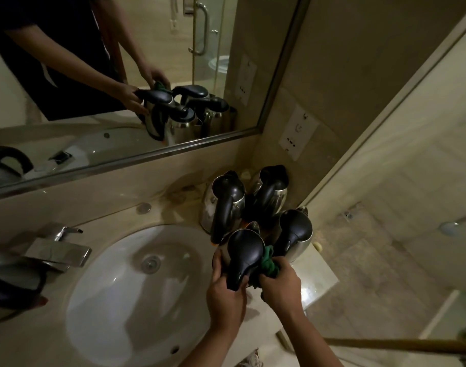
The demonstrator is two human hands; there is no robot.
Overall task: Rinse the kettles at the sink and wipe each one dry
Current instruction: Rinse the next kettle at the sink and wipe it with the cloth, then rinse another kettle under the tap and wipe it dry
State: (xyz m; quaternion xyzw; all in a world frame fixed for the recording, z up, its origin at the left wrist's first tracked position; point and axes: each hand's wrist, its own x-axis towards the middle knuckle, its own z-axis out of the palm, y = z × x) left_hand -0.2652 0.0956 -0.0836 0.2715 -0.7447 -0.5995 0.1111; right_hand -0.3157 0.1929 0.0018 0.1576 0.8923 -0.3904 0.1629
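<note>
A steel kettle with a black lid and handle [243,256] stands at the right rim of the white sink [136,295]. My left hand [224,295] grips its handle and body from the near side. My right hand [278,284] holds a crumpled green cloth [269,263] against the kettle's right side. Three more steel kettles stand behind it on the counter: one [224,205] at the back left, one [270,192] in the corner, one [295,234] on the right.
A chrome tap [58,250] sits left of the sink. Another kettle [12,284] lies at the far left edge. A wall mirror [120,75] runs above the counter. A socket plate [298,132] is on the right wall, and a glass shower screen [411,181] stands to the right.
</note>
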